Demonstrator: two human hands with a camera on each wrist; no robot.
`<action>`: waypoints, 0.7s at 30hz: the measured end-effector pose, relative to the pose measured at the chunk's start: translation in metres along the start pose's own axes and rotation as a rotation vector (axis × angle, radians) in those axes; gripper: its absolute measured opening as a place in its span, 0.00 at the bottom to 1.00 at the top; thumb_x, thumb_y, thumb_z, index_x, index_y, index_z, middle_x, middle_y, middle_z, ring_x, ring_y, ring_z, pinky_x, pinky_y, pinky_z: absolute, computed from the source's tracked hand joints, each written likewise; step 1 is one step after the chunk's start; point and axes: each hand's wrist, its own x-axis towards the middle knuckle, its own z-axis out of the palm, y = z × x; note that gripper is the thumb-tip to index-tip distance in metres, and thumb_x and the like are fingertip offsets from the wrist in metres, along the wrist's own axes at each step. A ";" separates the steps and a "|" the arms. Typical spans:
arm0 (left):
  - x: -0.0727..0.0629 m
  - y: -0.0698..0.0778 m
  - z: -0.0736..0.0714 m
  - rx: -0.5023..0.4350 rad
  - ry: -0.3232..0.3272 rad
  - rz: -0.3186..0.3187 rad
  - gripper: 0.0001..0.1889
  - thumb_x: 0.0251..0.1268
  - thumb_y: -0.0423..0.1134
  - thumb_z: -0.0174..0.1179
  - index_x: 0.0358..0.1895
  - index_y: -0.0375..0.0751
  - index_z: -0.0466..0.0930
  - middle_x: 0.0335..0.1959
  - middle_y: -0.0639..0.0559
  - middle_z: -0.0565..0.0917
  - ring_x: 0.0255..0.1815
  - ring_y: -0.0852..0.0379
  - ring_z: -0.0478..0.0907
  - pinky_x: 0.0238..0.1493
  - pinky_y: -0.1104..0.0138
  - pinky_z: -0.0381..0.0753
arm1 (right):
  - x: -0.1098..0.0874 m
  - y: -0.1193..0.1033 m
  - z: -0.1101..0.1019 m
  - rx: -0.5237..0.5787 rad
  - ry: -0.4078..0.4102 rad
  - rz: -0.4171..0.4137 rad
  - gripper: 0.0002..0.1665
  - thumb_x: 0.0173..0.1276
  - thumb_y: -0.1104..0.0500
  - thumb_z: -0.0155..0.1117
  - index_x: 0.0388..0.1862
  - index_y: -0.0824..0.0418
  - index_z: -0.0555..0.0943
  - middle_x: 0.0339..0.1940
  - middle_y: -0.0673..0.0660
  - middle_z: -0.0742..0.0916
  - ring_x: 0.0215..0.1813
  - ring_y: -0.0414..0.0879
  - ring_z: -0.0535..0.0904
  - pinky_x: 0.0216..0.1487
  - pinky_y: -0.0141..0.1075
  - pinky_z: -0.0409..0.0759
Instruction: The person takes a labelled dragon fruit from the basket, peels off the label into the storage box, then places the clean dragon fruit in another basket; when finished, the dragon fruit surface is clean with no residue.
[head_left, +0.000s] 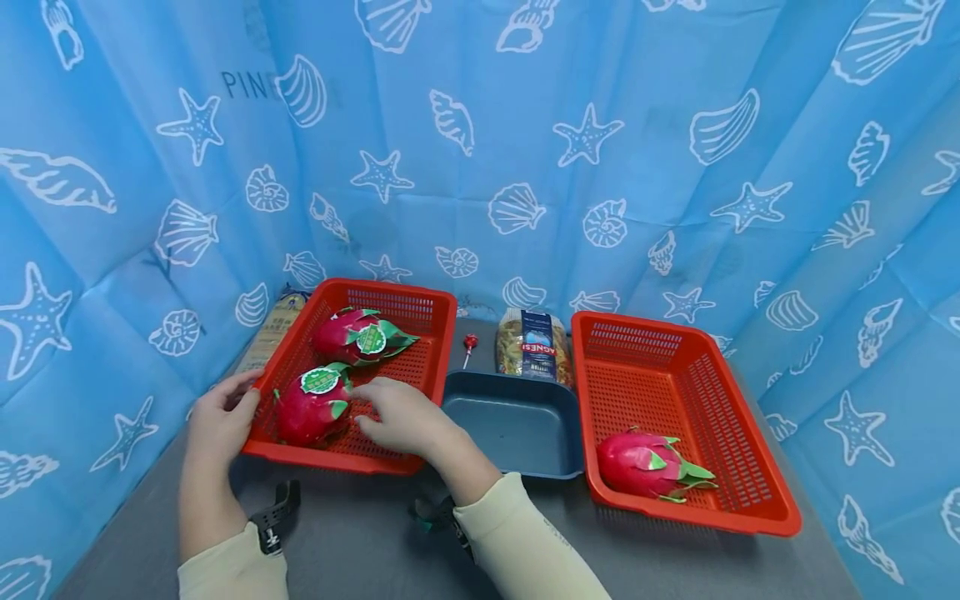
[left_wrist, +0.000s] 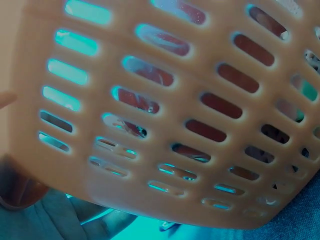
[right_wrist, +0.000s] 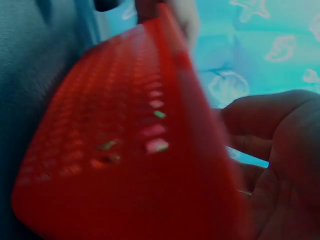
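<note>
A red plastic basket (head_left: 360, 454) on the left holds two dragon fruits, one at the back (head_left: 352, 333) and one nearer the front (head_left: 300, 417); both carry green-and-white stickers. At the basket's left rim, my left hand (head_left: 221, 421) holds the edge, with fingers and thumb on either side of it. My right hand (head_left: 401, 414) hovers over the basket's right part, its loosely bent fingers beside the front fruit's leafy end. Whether they touch it is unclear. Up close, the left wrist view shows the slotted basket wall (left_wrist: 165, 110); the right wrist view is blurred.
To the right stands another red basket (head_left: 630, 379) with one dragon fruit (head_left: 648, 464). A dark blue-grey tray (head_left: 510, 429) sits between the baskets. Behind it lie a pasta bag (head_left: 534, 346) and a red lollipop (head_left: 470, 342). A long packet (head_left: 273, 333) lies left of the first basket.
</note>
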 end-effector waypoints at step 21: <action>0.001 0.000 0.001 -0.017 0.003 -0.029 0.25 0.79 0.45 0.49 0.75 0.48 0.71 0.65 0.35 0.75 0.59 0.39 0.74 0.45 0.60 0.85 | 0.041 -0.015 0.032 -0.020 0.124 0.088 0.19 0.66 0.64 0.72 0.53 0.49 0.87 0.45 0.43 0.88 0.40 0.33 0.76 0.45 0.23 0.76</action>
